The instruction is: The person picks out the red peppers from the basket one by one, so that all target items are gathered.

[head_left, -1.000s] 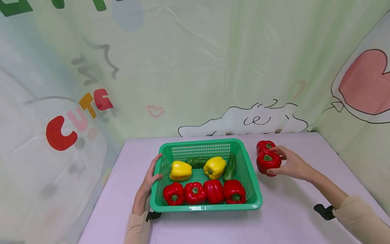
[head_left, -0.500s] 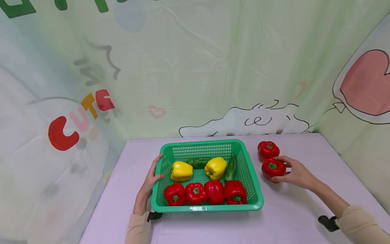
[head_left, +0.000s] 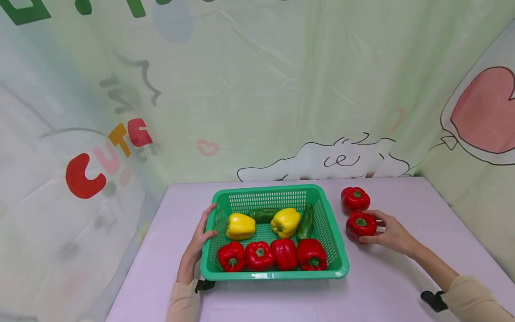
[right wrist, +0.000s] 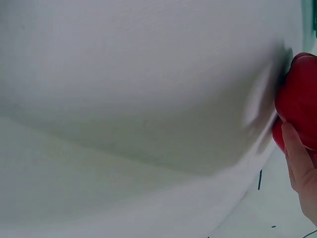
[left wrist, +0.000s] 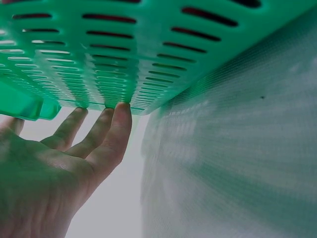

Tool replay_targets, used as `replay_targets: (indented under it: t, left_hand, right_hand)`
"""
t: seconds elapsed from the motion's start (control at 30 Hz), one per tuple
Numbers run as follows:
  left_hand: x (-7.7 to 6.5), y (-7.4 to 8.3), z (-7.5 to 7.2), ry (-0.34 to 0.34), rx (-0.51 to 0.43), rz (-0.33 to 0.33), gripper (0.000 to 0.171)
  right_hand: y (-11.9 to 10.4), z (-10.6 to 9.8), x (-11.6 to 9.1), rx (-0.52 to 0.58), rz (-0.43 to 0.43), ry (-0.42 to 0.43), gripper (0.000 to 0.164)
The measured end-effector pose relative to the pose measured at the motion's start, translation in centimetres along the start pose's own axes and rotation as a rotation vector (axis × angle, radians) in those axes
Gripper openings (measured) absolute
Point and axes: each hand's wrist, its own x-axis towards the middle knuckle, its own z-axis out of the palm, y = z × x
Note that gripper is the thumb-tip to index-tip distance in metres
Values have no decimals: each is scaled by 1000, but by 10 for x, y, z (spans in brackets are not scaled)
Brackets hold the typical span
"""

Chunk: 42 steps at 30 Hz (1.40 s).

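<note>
At the left side of a green plastic basket (head_left: 277, 275), my left hand (head_left: 197, 239) holds the rim, thumb over its edge. The left wrist view shows that hand's fingertips (left wrist: 123, 108) against the slotted outer wall. Right of the basket, my right hand (head_left: 396, 235) holds a red bell pepper (head_left: 359, 227) between thumb and fingers, low over the table. In the right wrist view the same bell pepper (right wrist: 302, 99) is partly cut off. Just behind it sits another red bell pepper (head_left: 355, 200), stem up.
In the basket lie several red bell peppers (head_left: 259, 257) in a front row. Behind them are two yellow bell peppers (head_left: 240, 226) and two dark green cucumber-like vegetables (head_left: 306, 222). A lilac table (head_left: 277, 302) carries everything, with a printed curtain (head_left: 257, 89) at its back.
My right hand has moved the red bell pepper slightly right and toward me, down from the one behind it, which now shows more fully. The left hand stays on the basket.
</note>
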Motion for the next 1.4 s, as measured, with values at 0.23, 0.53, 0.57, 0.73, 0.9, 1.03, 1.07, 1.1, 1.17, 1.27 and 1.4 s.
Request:
replay_targets:
  t: [0.23,0.53,0.57,0.73,0.9,1.03,1.07,1.1,1.17,1.27,1.4]
  left_hand:
    - [0,1,1,-1,-5,-3,81]
    - [1,1,0,-8,-10,-1,80]
    - [1,1,0,-8,-11,-2,80]
    - [2,0,2,-14,-16,-4,80]
    - [2,1,3,-16,-9,-3,80]
    - [3,0,2,-14,0,0,80]
    - [3,0,2,-14,-1,1,79]
    - [2,0,2,-14,-1,1,80]
    - [2,0,1,-12,-2,1,80]
    - [1,0,0,-9,-5,0,80]
    - [0,1,0,-5,-6,-3,80]
  right_hand:
    - [4,1,0,-16,62,48,85]
    - [1,1,1,-38,93,72,85]
    - [1,2,1,-31,91,79,85]
    - [6,5,0,-15,68,106,84]
    - [5,3,-2,-20,72,98,86]
    - [-1,-2,-2,-49,62,99,88]
    - [-3,-4,-2,-62,59,104,87]
    - [-7,-5,-2,-74,54,111,86]
    - [-14,-9,1,-102,34,130,84]
    - [-27,-16,6,-121,-1,155,81]
    - [-50,-22,16,-128,-52,174,75]
